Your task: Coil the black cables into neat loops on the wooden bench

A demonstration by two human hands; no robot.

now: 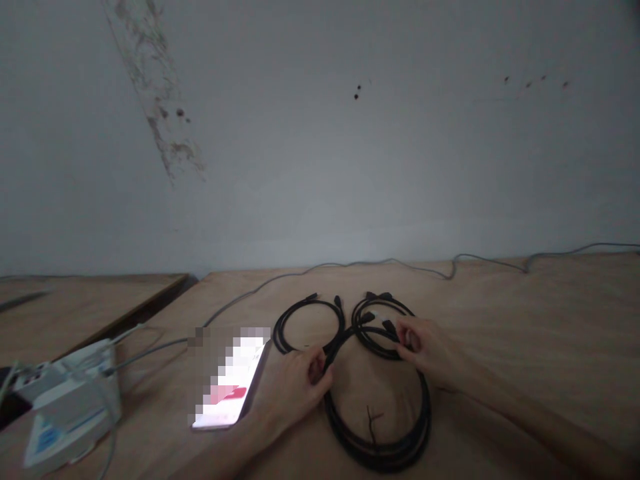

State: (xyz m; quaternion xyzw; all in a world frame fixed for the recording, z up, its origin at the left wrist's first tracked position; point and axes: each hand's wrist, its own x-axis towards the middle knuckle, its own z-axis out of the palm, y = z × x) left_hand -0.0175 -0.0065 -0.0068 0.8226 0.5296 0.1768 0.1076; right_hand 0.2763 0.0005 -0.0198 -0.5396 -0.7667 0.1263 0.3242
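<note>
A thick coil of black cable (379, 459) is held at both sides near the table's front. My left hand (306, 383) is closed around its left side. My right hand (419, 343) has its fingers curled around the coil's upper right, by a dark connector (388, 326). Another connector (368, 318) rises from the coil's top. A thin dark twist tie (371, 423) shows inside the loop. Just behind lie two more black coils: one at the left (309, 302) and one at the right (361, 303), partly hidden by the held coil.
A lit phone (235, 380), partly pixelated, lies left of my left hand. At the far left are a white box-like device (70, 420) and a power strip (37, 383). A grey cord (320, 265) runs along the wooden table's (540, 320) back, before a grey wall.
</note>
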